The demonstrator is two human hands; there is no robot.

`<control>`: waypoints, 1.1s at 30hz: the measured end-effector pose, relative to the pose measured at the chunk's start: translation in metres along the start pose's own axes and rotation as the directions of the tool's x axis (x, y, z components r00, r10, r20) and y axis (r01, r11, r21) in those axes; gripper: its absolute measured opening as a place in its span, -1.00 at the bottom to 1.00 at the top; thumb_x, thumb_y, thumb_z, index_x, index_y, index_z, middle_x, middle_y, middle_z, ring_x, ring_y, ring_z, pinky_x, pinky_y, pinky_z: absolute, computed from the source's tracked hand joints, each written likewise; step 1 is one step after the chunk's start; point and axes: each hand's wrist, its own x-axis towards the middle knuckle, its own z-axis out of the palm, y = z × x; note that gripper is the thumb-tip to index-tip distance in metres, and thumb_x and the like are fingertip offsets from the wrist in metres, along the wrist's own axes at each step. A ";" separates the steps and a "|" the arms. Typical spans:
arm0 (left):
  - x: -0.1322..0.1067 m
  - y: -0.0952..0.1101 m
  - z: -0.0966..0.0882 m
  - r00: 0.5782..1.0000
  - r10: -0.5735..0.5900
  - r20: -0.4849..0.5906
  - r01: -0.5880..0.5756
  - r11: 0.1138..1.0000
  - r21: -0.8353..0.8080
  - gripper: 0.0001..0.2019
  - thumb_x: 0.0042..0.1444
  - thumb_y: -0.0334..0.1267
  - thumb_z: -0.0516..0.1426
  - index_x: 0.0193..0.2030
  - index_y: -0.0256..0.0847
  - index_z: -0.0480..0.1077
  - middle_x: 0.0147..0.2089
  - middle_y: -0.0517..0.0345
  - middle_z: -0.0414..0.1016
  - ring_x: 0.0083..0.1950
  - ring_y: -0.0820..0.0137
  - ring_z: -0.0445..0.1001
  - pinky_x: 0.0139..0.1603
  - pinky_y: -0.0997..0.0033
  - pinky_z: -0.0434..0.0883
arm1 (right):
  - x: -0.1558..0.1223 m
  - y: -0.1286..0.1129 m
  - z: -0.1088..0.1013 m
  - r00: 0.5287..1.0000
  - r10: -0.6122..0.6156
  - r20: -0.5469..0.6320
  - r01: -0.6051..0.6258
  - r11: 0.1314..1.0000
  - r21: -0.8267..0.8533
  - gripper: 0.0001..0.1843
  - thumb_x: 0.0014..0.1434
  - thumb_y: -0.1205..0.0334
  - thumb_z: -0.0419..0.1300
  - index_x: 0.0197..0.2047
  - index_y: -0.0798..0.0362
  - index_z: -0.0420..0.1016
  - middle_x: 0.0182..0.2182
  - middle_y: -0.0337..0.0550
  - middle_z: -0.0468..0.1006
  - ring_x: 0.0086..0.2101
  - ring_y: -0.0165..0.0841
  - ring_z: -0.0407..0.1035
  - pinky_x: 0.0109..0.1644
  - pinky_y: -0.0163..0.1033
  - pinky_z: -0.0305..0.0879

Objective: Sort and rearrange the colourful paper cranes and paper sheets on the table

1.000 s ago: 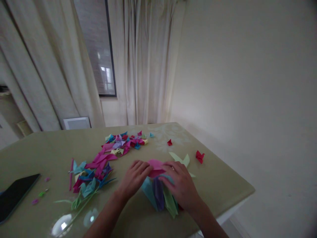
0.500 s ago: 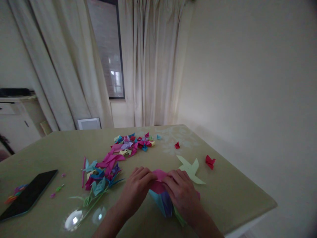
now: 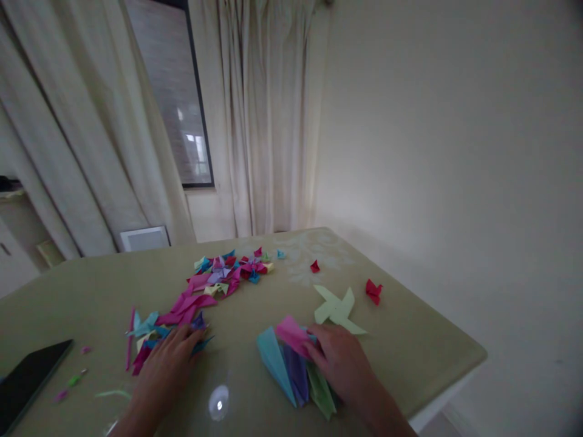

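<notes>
My left hand [image 3: 170,358] lies over the near end of a pile of folded paper flowers [image 3: 144,326], fingers stretched out and covering part of it. What sits under its palm is hidden. My right hand [image 3: 339,358] is closed on a pink folded paper [image 3: 291,335], thumb against its edge. Below the pink piece fan out a light blue folded paper [image 3: 276,361], a purple one [image 3: 297,375] and a green one [image 3: 321,388]. Just beyond the right hand is a pale green paper pinwheel [image 3: 336,308].
Several colourful origami pieces [image 3: 218,273] stretch across the table's [image 3: 237,370] far middle. Two red folded papers [image 3: 374,292] lie at the right. A black tablet [image 3: 34,385], a pink stick [image 3: 130,340] and small beads [image 3: 73,380] are at the left. The wall borders the right side.
My left hand has let go of the pink paper and moved left onto the flower pile. The right hand keeps the pink paper, now lower over the fanned pieces. The view has turned slightly right.
</notes>
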 end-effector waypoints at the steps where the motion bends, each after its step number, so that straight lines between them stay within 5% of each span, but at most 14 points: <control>1: 0.001 0.002 -0.001 1.000 0.014 -0.013 -0.014 1.000 -0.020 -0.64 0.25 -0.32 0.08 0.07 -0.05 0.62 0.20 -0.06 0.57 0.22 0.02 0.54 0.24 -0.02 0.46 | -0.001 0.004 -0.003 0.999 -0.001 -0.046 0.005 0.997 0.072 -0.84 0.42 0.19 0.24 -0.08 0.01 0.66 -0.20 -0.08 0.70 -0.18 -0.15 0.56 -0.06 -0.16 0.33; 4: 0.006 0.025 -0.016 0.986 0.100 -0.132 -0.122 0.979 -0.164 -0.79 0.28 -0.20 0.13 -0.16 -0.03 0.64 0.02 0.01 0.64 0.06 0.06 0.60 0.12 0.04 0.51 | -0.008 0.008 -0.011 0.971 0.017 -0.238 0.058 0.951 0.303 -0.84 0.42 0.15 0.24 -0.08 0.00 0.63 -0.25 -0.13 0.65 -0.21 -0.22 0.52 -0.07 -0.19 0.33; 6: 0.008 0.059 -0.033 0.949 0.165 -0.267 -0.246 0.920 -0.304 -0.81 0.31 -0.10 0.18 -0.19 -0.03 0.63 -0.02 0.04 0.63 0.03 0.12 0.59 0.08 0.13 0.53 | -0.014 0.002 -0.015 0.956 -0.008 -0.295 0.135 0.901 0.412 -0.80 0.40 0.12 0.27 0.02 -0.02 0.61 -0.24 -0.15 0.62 -0.25 -0.26 0.48 -0.11 -0.22 0.34; 9: 0.005 0.123 -0.058 0.883 0.308 -0.353 -0.452 0.759 -0.469 -0.80 0.40 -0.14 0.14 -0.17 -0.01 0.60 0.01 0.07 0.60 0.04 0.24 0.58 0.04 0.32 0.53 | -0.019 -0.016 -0.019 0.952 -0.127 -0.278 0.256 0.827 0.500 -0.61 0.37 0.06 0.32 0.22 -0.08 0.52 -0.12 -0.16 0.58 -0.23 -0.31 0.45 -0.09 -0.25 0.36; 11: 0.002 0.160 -0.071 0.847 0.384 -0.367 -0.530 0.658 -0.535 -0.84 0.41 -0.19 0.14 -0.17 -0.03 0.56 -0.05 0.09 0.59 -0.04 0.32 0.58 -0.03 0.42 0.52 | -0.018 -0.024 -0.022 0.950 -0.172 -0.261 0.291 0.788 0.542 -0.67 0.41 0.08 0.28 0.20 -0.09 0.53 -0.09 -0.16 0.58 -0.19 -0.33 0.46 -0.05 -0.25 0.36; 15: -0.002 0.191 -0.080 0.846 0.410 -0.341 -0.533 0.614 -0.582 -0.95 0.35 -0.29 0.23 -0.17 -0.08 0.45 -0.16 0.18 0.57 -0.13 0.35 0.55 -0.10 0.45 0.47 | -0.014 -0.018 -0.027 0.967 -0.145 -0.208 0.243 0.761 0.601 -0.78 0.38 0.11 0.31 0.05 -0.06 0.61 -0.21 -0.21 0.62 -0.24 -0.32 0.48 -0.09 -0.25 0.35; 21: -0.012 0.196 -0.074 0.903 0.367 -0.222 -0.414 0.610 -0.676 -0.82 0.31 -0.39 0.26 -0.09 -0.08 0.34 -0.14 0.22 0.52 -0.13 0.37 0.54 -0.10 0.45 0.48 | -0.014 -0.010 -0.021 0.973 -0.162 -0.167 0.232 0.735 0.637 -0.84 0.39 0.14 0.28 -0.03 -0.05 0.63 -0.20 -0.20 0.66 -0.20 -0.29 0.51 -0.04 -0.24 0.36; 25: -0.019 0.194 -0.066 0.896 0.346 -0.280 -0.441 0.608 -0.660 -0.84 0.39 -0.25 0.19 0.06 -0.04 0.34 0.06 0.12 0.50 0.00 0.34 0.56 0.02 0.38 0.53 | -0.014 -0.008 -0.016 0.965 -0.123 -0.233 0.236 0.796 0.558 -0.81 0.37 0.09 0.27 -0.22 0.00 0.60 -0.36 -0.21 0.62 -0.35 -0.33 0.47 -0.20 -0.28 0.36; 29: -0.011 0.134 -0.051 0.916 0.180 -0.358 -0.343 0.813 -0.471 -0.74 0.43 -0.08 0.11 0.17 -0.05 0.38 0.12 0.00 0.52 0.12 0.21 0.58 0.16 0.19 0.53 | -0.006 0.049 -0.029 0.884 0.111 -0.455 0.127 0.878 0.462 -0.65 0.35 -0.11 0.20 -0.19 0.01 0.59 -0.38 -0.13 0.65 -0.40 -0.28 0.49 -0.27 -0.24 0.38; 33: 0.002 0.044 -0.031 0.995 0.017 -0.095 -0.032 0.987 -0.156 -0.64 0.36 -0.22 0.06 0.23 -0.16 0.47 0.22 -0.17 0.52 0.20 0.00 0.54 0.20 -0.03 0.50 | 0.005 0.149 -0.050 0.731 0.391 -0.559 -0.205 0.907 0.368 -0.55 0.14 -0.23 0.16 -0.25 0.00 0.56 -0.42 -0.04 0.67 -0.42 -0.14 0.54 -0.30 -0.14 0.39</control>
